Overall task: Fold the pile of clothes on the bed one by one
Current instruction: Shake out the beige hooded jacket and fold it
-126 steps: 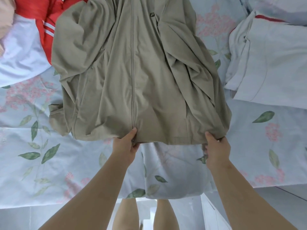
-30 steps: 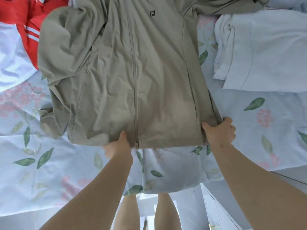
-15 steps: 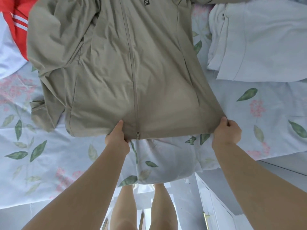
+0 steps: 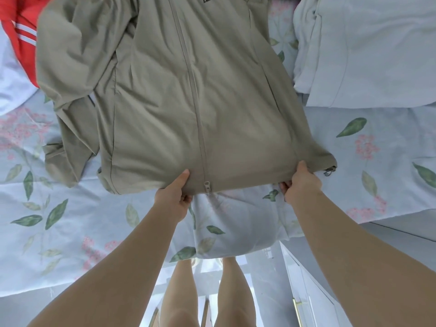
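Two hands pinch the near hem of a khaki jacket spread on a flowered bed.

Both hands grasp the jacket, which lies zipped and front up on the pale blue sheet printed with green leaves and pink blossoms. The left hand has its thumb on top and its fingers curled under the hem, just left of the zip pull. The right hand clenches the hem near the jacket's right corner. A red garment with white stripes lies against the jacket's left sleeve. Folded white clothes sit just beside its right edge. Below the hem the sheet hangs over the bed's edge. Under that stand the person's bare legs and a white cabinet door with a brass-coloured handle.
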`<state>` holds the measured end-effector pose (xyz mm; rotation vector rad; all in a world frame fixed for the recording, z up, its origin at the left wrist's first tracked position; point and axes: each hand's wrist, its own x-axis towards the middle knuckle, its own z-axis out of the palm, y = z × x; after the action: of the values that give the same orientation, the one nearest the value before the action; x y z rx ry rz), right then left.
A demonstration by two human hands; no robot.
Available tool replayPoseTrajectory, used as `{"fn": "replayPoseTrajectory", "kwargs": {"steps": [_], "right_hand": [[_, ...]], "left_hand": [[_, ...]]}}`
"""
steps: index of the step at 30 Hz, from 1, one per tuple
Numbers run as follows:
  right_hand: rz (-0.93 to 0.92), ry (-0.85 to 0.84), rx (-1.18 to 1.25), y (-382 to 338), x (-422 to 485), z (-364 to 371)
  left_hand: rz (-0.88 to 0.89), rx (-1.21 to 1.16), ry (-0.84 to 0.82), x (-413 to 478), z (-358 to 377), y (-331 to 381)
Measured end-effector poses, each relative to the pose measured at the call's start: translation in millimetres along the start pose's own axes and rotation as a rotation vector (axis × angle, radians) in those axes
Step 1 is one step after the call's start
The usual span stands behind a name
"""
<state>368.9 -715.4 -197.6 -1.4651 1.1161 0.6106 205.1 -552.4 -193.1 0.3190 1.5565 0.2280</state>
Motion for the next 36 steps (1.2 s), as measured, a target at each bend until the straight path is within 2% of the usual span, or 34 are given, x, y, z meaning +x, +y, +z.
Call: {"fn": "replayPoseTrajectory", "kwargs": {"steps": [4, 6, 9, 14, 17, 20, 25, 31, 33, 36], "right_hand": [[0.029, 0.072, 0.086, -7, 11, -15], [0.070, -0.029, 0.133, -2, 5, -9], [0.091, -0.197, 0.033, 17, -8, 4], [0.103, -0.078, 0.062, 24, -2, 2], [0.092, -0.092, 0.070, 23, -2, 4], [0.107, -0.156, 0.009, 37, -11, 9], [0.059, -0.059, -0.015, 51, -13, 7], [0.137, -0.199, -0.075, 68, -30, 24], [0.110, -0.164, -0.095, 73, -32, 24], [0.048, -0.022, -0.129, 82, -27, 18]], "left_hand": [[-0.036, -0.117, -0.042, -3, 2, -1], [-0.047, -0.222, -0.054, -2, -1, 2], [-0.065, -0.269, -0.060, 0, -9, 2], [-0.042, -0.420, -0.053, 7, -28, 18], [0.018, -0.488, 0.006, 9, -42, 35], [0.082, -0.458, 0.085, 11, -67, 48], [0.227, -0.158, 0.348, 8, -111, 48], [0.222, -0.086, 0.160, 8, -129, 37], [0.210, -0.142, 0.212, 6, -136, 34], [0.130, -0.129, 0.281, 4, -154, 20]]}}
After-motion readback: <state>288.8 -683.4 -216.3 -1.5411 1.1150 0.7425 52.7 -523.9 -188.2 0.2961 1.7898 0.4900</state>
